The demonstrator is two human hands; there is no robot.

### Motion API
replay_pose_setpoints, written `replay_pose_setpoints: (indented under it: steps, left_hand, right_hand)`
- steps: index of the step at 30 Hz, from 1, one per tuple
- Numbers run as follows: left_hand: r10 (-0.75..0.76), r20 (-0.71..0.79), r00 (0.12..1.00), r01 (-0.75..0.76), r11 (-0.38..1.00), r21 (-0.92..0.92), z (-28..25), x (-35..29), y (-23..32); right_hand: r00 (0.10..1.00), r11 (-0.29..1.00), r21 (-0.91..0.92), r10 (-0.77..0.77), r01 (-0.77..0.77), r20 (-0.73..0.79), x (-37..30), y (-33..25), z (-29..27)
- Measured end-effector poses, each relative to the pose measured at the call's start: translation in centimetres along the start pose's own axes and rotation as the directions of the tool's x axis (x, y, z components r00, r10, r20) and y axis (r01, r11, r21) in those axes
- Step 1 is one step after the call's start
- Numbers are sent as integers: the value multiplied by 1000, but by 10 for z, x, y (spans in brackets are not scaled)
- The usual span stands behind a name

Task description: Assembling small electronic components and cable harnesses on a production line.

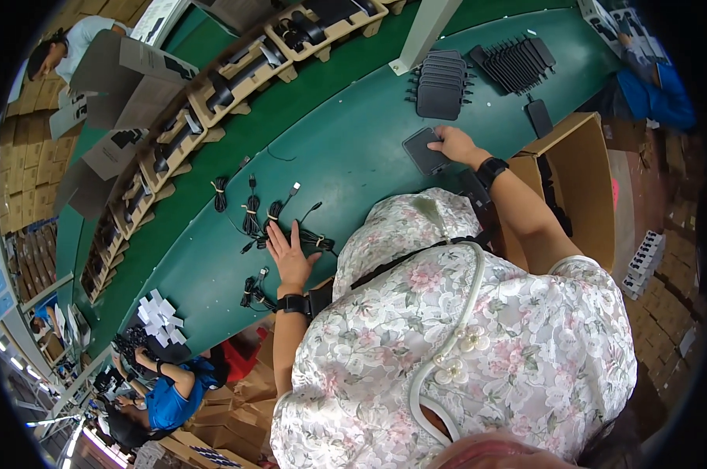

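Observation:
My right hand (457, 146) grips the edge of a flat dark rectangular pad (424, 152), thumb on top, at the near edge of the green table (346, 133). My left hand (291, 256) lies with fingers spread on a heap of black cables (314, 239) tied in bundles. More bundled cables (250, 216) lie just beyond its fingertips, one with a pale plug. Another cable bundle (253, 294) rests to the left of my wrist. Past my right hand, several similar black pads (439, 92) are stacked overlapping, with a second leaning row (517, 66) beside them.
An open cardboard box (576, 156) stands against the table at my right, near a lone black pad (538, 117). Moulded trays (209, 98) holding black parts line the far side. A metal post (424, 39) rises there. White pieces (160, 319) and a co-worker (178, 391) are at left.

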State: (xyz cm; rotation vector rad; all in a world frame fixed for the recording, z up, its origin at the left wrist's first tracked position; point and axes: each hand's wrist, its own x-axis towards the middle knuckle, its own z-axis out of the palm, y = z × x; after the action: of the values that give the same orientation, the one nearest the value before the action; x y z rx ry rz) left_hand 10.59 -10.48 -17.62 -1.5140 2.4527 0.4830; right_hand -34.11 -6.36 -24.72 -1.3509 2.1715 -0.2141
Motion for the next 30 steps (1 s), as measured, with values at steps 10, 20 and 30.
replay_pose_setpoints:
  steps: [10,20,30]
  left_hand:
    - [-125,-61,990,124,992,-16,12,2,22]
    - [-170,-79,982,167,985,-44,9,3,26]
    - [-187,-100,977,179,981,-81,6,7,27]
  right_hand:
    - [840,835,-381,-498,396,-217,-18,-96,-28]
    - [920,856,-337,-374,391,118,-19,-101,-12]
    - [806,758,-282,-524,588,275,1,-118,15]
